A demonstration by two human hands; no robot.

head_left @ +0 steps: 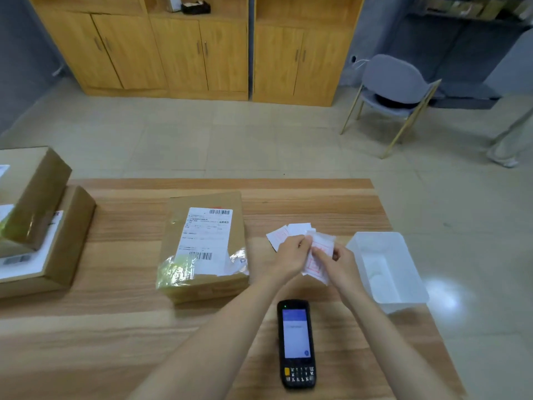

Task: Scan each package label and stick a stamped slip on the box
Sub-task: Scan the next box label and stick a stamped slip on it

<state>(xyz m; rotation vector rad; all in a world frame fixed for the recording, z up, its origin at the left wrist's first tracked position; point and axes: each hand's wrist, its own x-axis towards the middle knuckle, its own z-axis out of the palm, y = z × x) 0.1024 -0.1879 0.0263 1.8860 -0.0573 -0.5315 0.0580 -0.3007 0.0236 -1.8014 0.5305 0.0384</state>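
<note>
Scanner (296, 343): face up, screen lit, unheld, by the table's (115, 327) near edge. Left hand (290, 255) and right hand (340, 262): together over mid-table, both pinching a sheaf of stamped slips (317, 252), apparently separating one; loose slips (277, 236) lie just beyond. Box (203, 284), mid-table, label (204, 236) up: probably scanned, no slip stuck on yet; stacked boxes (43, 226) at the left edge, status unclear.

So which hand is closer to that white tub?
Right. The right hand is just left of the white tub; the left hand is farther left, nearer the box. Both hold the slips.
</note>
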